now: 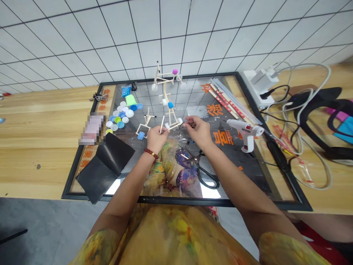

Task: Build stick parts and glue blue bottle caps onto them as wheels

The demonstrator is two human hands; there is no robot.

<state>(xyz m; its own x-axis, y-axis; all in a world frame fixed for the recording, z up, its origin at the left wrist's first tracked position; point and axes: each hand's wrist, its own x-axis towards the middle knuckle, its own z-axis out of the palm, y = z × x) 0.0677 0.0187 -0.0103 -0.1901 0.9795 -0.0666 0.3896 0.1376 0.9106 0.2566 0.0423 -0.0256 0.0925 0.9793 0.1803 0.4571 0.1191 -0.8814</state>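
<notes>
My left hand [157, 140] is closed, its fingertips pinching a small frame of matchsticks [174, 126] with white bottle caps at its lower end. A blue cap [170, 105] sits higher up among the sticks. To the right, my right hand [198, 129] has thumb and fingers pinched together close to the frame. A thin dark strand shows at its fingertips; what it is, I cannot make out. Another matchstick figure [149, 119] with a blue cap lies just left of my left hand. Behind stands a figure with a pink cap [175, 71]; overlap hides where it ends.
Loose bottle caps [120, 115] and black sheets [106, 165] lie left on the framed glass board [187, 201]. Scissors [196, 159] rest below my right hand. A white glue gun [245, 130], glue sticks, a power strip [257, 90] and tangled cables are on the right.
</notes>
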